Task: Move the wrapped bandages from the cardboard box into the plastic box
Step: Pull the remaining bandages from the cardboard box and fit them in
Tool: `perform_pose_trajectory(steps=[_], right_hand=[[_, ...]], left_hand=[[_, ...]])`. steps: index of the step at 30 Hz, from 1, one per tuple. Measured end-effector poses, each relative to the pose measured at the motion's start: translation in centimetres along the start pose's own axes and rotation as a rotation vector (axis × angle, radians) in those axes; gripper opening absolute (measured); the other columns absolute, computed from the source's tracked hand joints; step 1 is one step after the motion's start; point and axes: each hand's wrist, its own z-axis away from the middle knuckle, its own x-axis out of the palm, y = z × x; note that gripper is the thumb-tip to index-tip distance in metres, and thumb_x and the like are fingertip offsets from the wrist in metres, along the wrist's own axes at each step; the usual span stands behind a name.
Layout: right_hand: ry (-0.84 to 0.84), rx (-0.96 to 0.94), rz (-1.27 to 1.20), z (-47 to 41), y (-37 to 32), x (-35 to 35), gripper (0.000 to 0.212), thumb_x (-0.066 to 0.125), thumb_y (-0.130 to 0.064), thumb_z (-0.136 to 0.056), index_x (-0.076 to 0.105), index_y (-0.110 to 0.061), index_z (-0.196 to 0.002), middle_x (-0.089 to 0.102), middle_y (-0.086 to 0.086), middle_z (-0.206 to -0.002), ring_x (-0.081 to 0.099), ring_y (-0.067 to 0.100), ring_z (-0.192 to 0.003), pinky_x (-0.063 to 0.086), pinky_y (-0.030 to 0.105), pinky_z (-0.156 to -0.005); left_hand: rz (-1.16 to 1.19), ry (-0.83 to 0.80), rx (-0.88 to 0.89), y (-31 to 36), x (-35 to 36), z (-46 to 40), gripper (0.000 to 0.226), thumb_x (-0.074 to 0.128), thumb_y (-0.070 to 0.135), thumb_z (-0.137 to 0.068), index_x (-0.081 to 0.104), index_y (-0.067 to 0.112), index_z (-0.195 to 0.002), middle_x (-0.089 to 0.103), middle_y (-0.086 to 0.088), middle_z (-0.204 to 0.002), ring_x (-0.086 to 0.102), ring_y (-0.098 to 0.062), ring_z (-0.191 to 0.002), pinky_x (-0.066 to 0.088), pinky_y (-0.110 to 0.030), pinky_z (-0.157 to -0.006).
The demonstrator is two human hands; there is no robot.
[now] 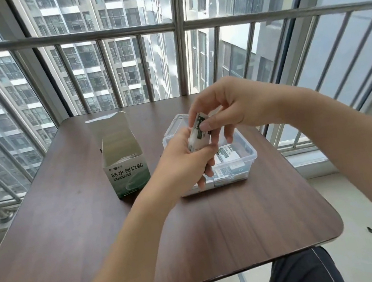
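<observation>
Setting: dark wood-grain table [147,234] beside barred windows [115,54] facing high-rise blocks.
Cardboard box [122,157]: one, upright on the table's left half, top flap open, Chinese print on its front; a few pale wrappers show deep inside.
Plastic box [245,157]: one, clear, just right of the cardboard box and apart from it, with several wrapped bandages [227,156] lying inside; their number cannot be told.
Held bandages [199,131]: a small stack, tilted, above the plastic box's left part.
Left hand [184,163]: grip closed round the stack's lower end.
Right hand [226,106]: thumb and forefinger pinch the stack's upper end; other fingers hang curled over the box.
Hands: two, touching the same stack.
</observation>
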Motion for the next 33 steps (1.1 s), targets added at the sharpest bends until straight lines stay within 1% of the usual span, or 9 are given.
perform_pose_trajectory(steps=[5, 9, 12, 16, 23, 26, 29, 31, 33], right_hand=[[-0.029, 0.082, -0.126, -1.0, 0.8, -0.5, 0.021, 0.066, -0.007, -0.094, 0.067, -0.006, -0.114, 0.076, 0.008, -0.093, 0.073, 0.026, -0.081, 0.058, 0.03, -0.063], [-0.014, 0.054, 0.052, -1.7, 0.4, -0.6, 0.022, 0.065, -0.009, -0.096, 0.071, -0.018, -0.115, 0.074, 0.011, -0.095, 0.074, 0.025, -0.086, 0.06, 0.032, -0.065], [0.01, -0.041, 0.092, -2.3, 0.1, -0.2, 0.019, 0.062, -0.003, -0.097, 0.075, -0.012, -0.108, 0.073, 0.016, -0.105, 0.073, 0.025, -0.093, 0.063, 0.033, -0.07], [0.048, -0.11, 0.017, -2.7, 0.3, 0.2, 0.02, 0.061, 0.007, -0.094, 0.075, 0.0, -0.107, 0.074, 0.02, -0.105, 0.074, 0.027, -0.096, 0.062, 0.033, -0.078], [0.055, -0.106, 0.039, -3.2, 0.6, -0.7, 0.021, 0.063, 0.008, -0.092, 0.076, -0.003, -0.105, 0.078, 0.009, -0.097, 0.076, 0.019, -0.089, 0.062, 0.031, -0.079], [0.069, -0.009, 0.015, -3.0, 1.5, -2.5, 0.021, 0.063, 0.006, -0.093, 0.076, -0.005, -0.106, 0.078, 0.005, -0.093, 0.076, 0.018, -0.087, 0.062, 0.03, -0.079], [-0.012, 0.158, 0.137, -3.0, 3.2, -4.6, 0.024, 0.064, 0.003, -0.093, 0.075, -0.013, -0.108, 0.074, -0.005, -0.077, 0.074, 0.014, -0.079, 0.062, 0.029, -0.076], [-0.114, 0.252, 0.208, -3.5, 4.5, -5.1, 0.025, 0.065, 0.002, -0.093, 0.074, -0.016, -0.109, 0.07, -0.008, -0.07, 0.073, 0.013, -0.075, 0.061, 0.029, -0.075], [-0.196, 0.307, 0.246, -4.1, 5.7, -4.8, 0.026, 0.063, 0.002, -0.094, 0.073, -0.017, -0.11, 0.069, -0.006, -0.07, 0.071, 0.013, -0.074, 0.06, 0.028, -0.074]], left_hand=[[0.0, 0.006, 0.013, -0.3, -0.2, -0.9, 0.017, 0.06, 0.008, -0.095, 0.051, 0.021, -0.103, 0.057, -0.003, -0.066, 0.057, -0.015, -0.052, 0.042, -0.026, -0.041], [-0.035, 0.065, 0.038, -0.3, -0.2, -1.0, 0.023, 0.058, 0.01, -0.096, 0.048, 0.021, -0.113, 0.057, -0.005, -0.071, 0.058, -0.014, -0.052, 0.044, -0.026, -0.042], [-0.003, 0.093, 0.023, 0.0, -0.5, -1.1, 0.031, 0.058, 0.008, -0.096, 0.043, 0.019, -0.122, 0.057, -0.008, -0.075, 0.063, -0.018, -0.054, 0.048, -0.028, -0.044], [0.026, 0.127, 0.006, 0.4, -0.8, -1.3, 0.03, 0.059, 0.007, -0.095, 0.043, 0.016, -0.119, 0.06, -0.009, -0.079, 0.066, -0.016, -0.056, 0.05, -0.027, -0.043], [0.083, 0.093, -0.034, 0.3, -1.5, -1.4, 0.038, 0.07, 0.018, -0.092, 0.049, 0.017, -0.123, 0.068, -0.01, -0.105, 0.073, -0.015, -0.075, 0.058, -0.032, -0.053], [-0.052, 0.247, 0.141, -0.8, -2.5, -1.1, 0.022, 0.067, 0.03, -0.094, 0.058, 0.02, -0.112, 0.067, 0.0, -0.102, 0.07, -0.011, -0.087, 0.061, -0.034, -0.059], [-0.287, 0.478, 0.367, -2.3, -3.5, -0.5, 0.003, 0.063, 0.028, -0.097, 0.063, 0.025, -0.095, 0.067, 0.012, -0.089, 0.064, 0.0, -0.083, 0.05, -0.015, -0.067], [-0.401, 0.53, 0.417, -3.6, -3.9, -0.3, 0.006, 0.061, 0.023, -0.097, 0.064, 0.025, -0.092, 0.067, 0.013, -0.088, 0.06, 0.002, -0.082, 0.041, -0.008, -0.066], [-0.467, 0.543, 0.441, -4.9, -4.1, -0.2, 0.005, 0.061, 0.019, -0.097, 0.064, 0.022, -0.095, 0.067, 0.009, -0.091, 0.059, -0.003, -0.081, 0.04, -0.009, -0.068]])
